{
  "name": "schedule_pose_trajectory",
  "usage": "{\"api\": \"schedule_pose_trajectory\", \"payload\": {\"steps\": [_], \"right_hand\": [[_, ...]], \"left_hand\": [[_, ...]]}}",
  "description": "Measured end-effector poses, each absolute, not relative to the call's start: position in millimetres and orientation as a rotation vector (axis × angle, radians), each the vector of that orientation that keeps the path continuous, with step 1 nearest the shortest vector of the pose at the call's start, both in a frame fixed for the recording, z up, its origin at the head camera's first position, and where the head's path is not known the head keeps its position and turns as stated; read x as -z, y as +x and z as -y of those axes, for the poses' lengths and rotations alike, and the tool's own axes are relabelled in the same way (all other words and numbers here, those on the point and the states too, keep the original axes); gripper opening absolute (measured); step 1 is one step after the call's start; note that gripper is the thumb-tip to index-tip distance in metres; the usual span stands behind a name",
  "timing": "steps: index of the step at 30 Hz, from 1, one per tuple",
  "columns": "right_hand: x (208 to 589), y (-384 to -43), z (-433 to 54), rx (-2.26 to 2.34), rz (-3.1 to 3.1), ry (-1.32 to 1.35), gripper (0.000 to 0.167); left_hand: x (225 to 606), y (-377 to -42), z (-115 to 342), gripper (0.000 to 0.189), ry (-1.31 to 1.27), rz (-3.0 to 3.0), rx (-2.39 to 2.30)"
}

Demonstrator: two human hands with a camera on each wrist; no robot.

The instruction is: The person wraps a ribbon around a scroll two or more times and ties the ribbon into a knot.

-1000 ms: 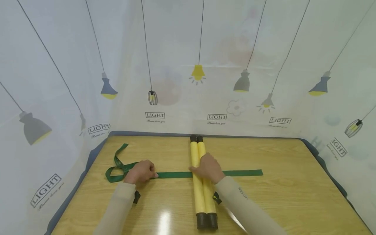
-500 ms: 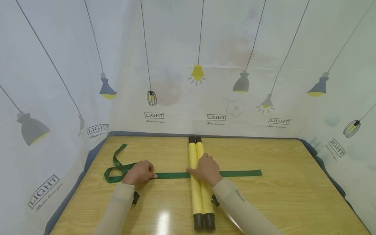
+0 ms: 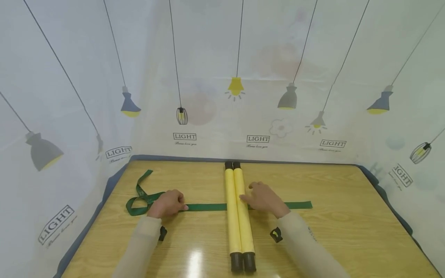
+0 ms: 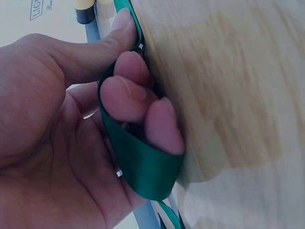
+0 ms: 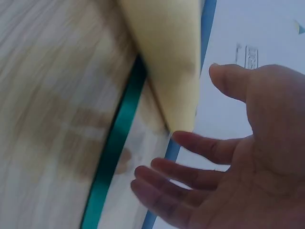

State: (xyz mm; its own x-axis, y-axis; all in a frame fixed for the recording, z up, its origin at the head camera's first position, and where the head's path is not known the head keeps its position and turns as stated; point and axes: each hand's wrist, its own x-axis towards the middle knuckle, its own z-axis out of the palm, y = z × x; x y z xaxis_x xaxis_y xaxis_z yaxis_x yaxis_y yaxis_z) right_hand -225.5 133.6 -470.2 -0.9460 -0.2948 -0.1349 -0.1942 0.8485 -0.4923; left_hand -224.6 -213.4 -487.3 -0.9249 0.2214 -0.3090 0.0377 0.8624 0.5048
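We note 2 yellow tubes (image 3: 233, 220) blocking low passage between left hand (image 3: 168, 203) and right hand (image 3: 264, 197); we find room above them, and bare tabletop (image 3: 347, 220) beyond the right end of the green ribbon (image 3: 206, 207).

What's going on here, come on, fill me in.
Two yellow tubes lie side by side on a table, across a green ribbon that runs underneath and out to the right. A person's left grip holds the ribbon, with a loose loop beyond it. The right grip is open by the tubes; whether it touches them is unclear. The ribbon isn't tied round them.
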Motion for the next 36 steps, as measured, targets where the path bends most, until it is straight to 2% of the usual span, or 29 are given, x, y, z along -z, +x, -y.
{"api": "schedule_pose_trajectory", "payload": {"steps": [3,10,15,24,28,36], "right_hand": [[480.5,-227.5,-154.2,0.702,-2.843,-0.482,0.059],[503.4,-229.8,-199.6,0.660,-2.884,-0.656,0.072],[507.7,-228.2,-225.9,0.635,-2.887,-0.684,0.067],[507.0,-228.9,-244.3,0.634,-2.943,-0.641,0.041],[504.5,-226.8,-237.7,0.639,-2.958,-0.583,0.041],[498.5,-221.1,-230.2,0.600,-2.918,-0.382,0.036]], "left_hand": [[488.3,-225.6,212.4,0.035,0.185,-2.678,-0.692],[490.6,-227.5,213.2,0.034,0.189,-2.674,-0.686],[491.6,-229.1,213.0,0.036,0.215,-2.673,-0.656],[490.0,-227.5,215.5,0.031,0.204,-2.678,-0.645],[489.1,-226.1,215.7,0.027,0.200,-2.686,-0.637],[490.2,-227.9,213.6,0.035,0.206,-2.696,-0.634]]}}
